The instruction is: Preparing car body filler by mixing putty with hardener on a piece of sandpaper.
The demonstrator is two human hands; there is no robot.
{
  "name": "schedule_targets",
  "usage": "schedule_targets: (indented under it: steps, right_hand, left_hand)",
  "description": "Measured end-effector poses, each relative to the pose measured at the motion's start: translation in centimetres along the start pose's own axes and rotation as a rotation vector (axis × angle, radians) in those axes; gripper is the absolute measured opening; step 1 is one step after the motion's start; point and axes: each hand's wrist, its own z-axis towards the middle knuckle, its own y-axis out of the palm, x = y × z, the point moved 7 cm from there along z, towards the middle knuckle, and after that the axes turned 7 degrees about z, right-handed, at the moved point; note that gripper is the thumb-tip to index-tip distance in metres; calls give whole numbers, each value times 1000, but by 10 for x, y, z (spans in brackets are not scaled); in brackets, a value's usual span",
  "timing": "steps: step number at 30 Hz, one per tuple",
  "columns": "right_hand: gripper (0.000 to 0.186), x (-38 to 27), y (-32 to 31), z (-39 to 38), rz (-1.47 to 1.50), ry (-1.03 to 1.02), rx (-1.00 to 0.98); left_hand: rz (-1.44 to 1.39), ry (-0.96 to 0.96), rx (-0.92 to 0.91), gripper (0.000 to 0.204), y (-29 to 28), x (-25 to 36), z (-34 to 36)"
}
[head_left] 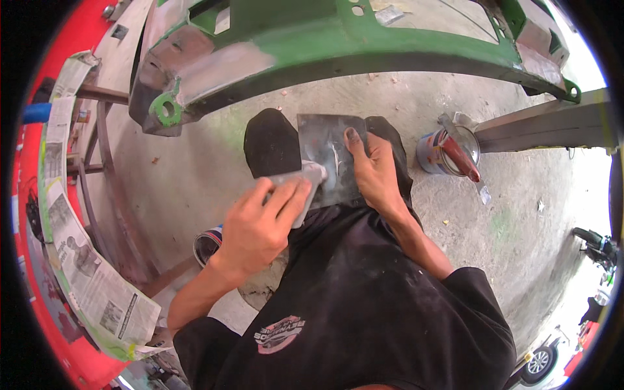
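My left hand (257,221) grips a grey flat spreader (314,188), its fingers laid over the top face. Pale paste (316,169) sits on the spreader's edge, which meets a dark rectangular plate (331,130). My right hand (377,172) holds that plate at its right side, thumb on top and the other fingers mostly hidden. Smears of pale paste mark the middle of the plate. It lies over my lap, between my black-clad knees.
A green metal frame part (299,62) with sanded patches spans above my knees. Right of me, a can (432,153) bears a red-handled scraper (460,158) beside a grey beam (543,123). Another can (207,244) stands by my left forearm. Newspaper-masked trim (88,273) curves along the left.
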Motion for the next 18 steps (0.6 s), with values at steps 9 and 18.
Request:
schedule_targets:
  steps: [9, 18]
  right_hand:
    - [42, 0, 6, -3, -103, -72, -31]
    - [42, 2, 16, -7, -135, -16, -105]
  left_hand:
    - [-159, -30, -6, 45, 1, -13, 4]
    - [-486, -168, 12, 30, -4, -35, 26]
